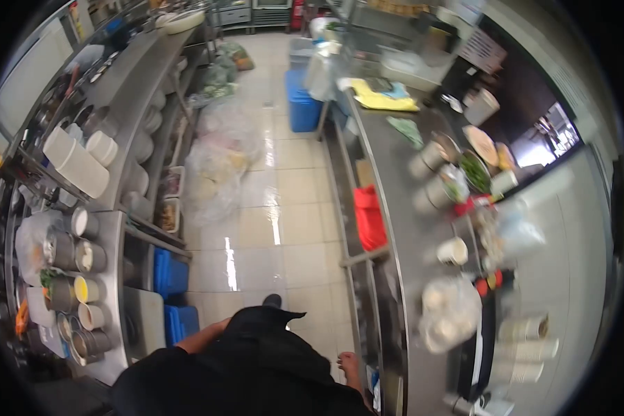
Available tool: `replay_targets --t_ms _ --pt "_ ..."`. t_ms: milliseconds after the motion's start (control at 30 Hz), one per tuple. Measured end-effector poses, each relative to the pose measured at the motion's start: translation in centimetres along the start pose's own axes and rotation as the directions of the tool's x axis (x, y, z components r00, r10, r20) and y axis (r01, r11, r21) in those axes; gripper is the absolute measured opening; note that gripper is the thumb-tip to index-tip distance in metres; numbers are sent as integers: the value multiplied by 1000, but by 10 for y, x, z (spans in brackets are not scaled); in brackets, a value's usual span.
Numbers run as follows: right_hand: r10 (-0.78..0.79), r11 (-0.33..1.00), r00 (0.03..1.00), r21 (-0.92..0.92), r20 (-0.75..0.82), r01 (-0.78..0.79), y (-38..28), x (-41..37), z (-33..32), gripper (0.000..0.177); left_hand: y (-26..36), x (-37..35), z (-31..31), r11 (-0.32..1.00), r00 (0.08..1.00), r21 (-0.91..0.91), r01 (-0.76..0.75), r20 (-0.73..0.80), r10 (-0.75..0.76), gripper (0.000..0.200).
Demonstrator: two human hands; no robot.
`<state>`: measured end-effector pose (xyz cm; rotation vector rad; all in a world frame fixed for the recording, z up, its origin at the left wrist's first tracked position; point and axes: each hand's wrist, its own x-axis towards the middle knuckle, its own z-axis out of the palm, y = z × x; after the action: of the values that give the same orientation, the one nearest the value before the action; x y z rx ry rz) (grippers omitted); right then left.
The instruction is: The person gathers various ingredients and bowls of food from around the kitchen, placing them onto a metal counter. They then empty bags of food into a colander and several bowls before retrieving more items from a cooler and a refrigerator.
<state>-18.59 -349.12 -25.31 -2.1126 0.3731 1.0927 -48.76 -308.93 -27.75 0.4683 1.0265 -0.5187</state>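
My left hand is mostly hidden behind my black clothing; only the wrist and the back edge show, and its fingers are out of sight. Beside my right hip hangs my right hand, small in view, with its fingers curled in and nothing visible in them. It is nearest to the open shelf under the right steel counter, apart from it. One dark shoe shows on the tiled floor ahead of me.
Large clear plastic bags lie along the left side of the aisle. Blue bins stand ahead by the right counter. Metal containers crowd the left counter. On the right counter rest a bag of pale round items and a yellow cloth.
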Motion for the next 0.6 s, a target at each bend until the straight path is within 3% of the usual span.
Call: replay_targets --t_ms 67,100,133,200,233,300,333,400,467,533,600 --pt "53 990 995 -131 86 -42 -52 14 6 5 40 30 -29 995 974 64 -74 -208 85 64" --pt "57 989 994 -141 96 -43 -79 21 14 5 92 1 0 997 887 72 -37 -457 65 66" --pt "49 986 994 -164 93 -33 -106 28 22 4 155 -49 46 998 738 59 -1 -674 41 68" --pt "50 981 995 -193 87 -33 -156 48 39 4 207 29 -31 834 605 498 -237 -596 528 71" --pt "47 975 992 -221 117 -21 -178 62 51 6 258 25 -34 826 634 511 -240 -562 532 66" --pt "24 952 991 -304 133 18 -233 76 76 12 354 1 -20 885 759 289 -365 -459 463 59" --pt "-49 913 994 -398 99 85 -274 78 89 12 400 -10 -17 866 749 278 -416 -436 499 55" --pt "-152 856 963 -456 223 241 -308 133 111 19 465 -10 -29 850 739 260 -459 -419 527 52" --pt "-158 777 940 -549 303 308 -364 188 132 24 515 -11 -54 749 593 343 -567 -461 660 46" --pt "-114 606 888 -677 446 418 -446 257 169 29 546 -27 -69 804 559 160 -573 -641 526 43" --pt "23 228 733 -718 679 658 -541 338 214 34 545 -38 -90 836 592 -52 -546 -730 341 41"
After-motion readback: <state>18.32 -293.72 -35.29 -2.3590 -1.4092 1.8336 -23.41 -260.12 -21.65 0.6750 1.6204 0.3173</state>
